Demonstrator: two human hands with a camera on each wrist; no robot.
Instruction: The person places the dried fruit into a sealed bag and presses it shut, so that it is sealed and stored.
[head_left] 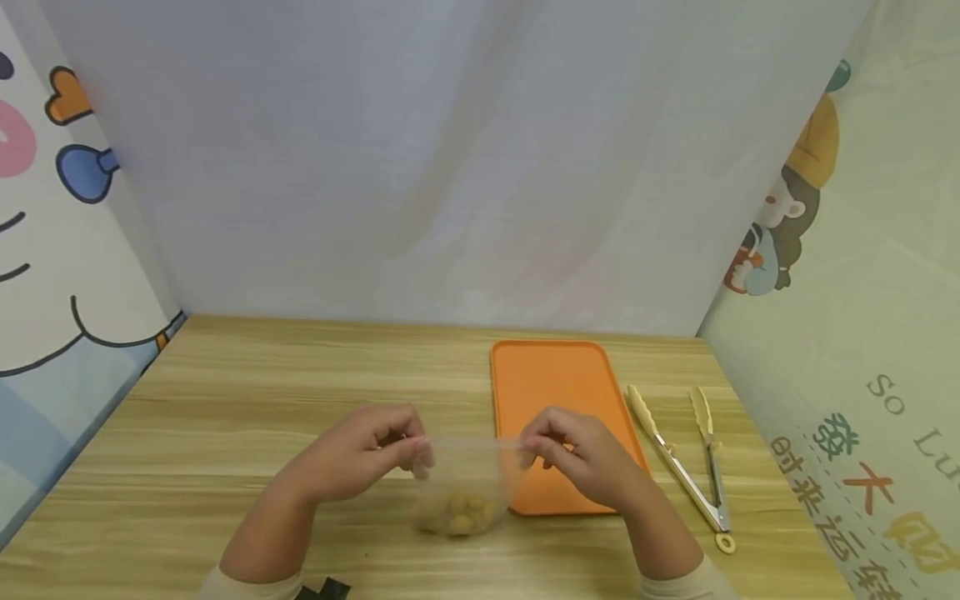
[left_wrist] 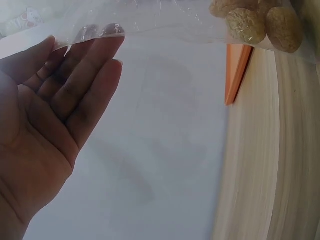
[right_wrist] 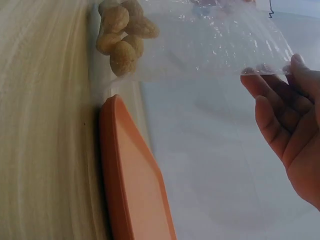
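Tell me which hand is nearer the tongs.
Right. The right hand pinches the clear bag over the orange tray, just left of the tongs; the left hand pinches the bag's far edge.

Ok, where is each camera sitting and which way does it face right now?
Head: worn on the head, looking forward and down at the wooden table; both hands, left hand and right hand, pinch a clear bag.
Left wrist: faces that hand's palm and the bag of walnuts.
Right wrist: faces its fingers on the bag, orange tray below.
All views share the bag, walnuts and tray.
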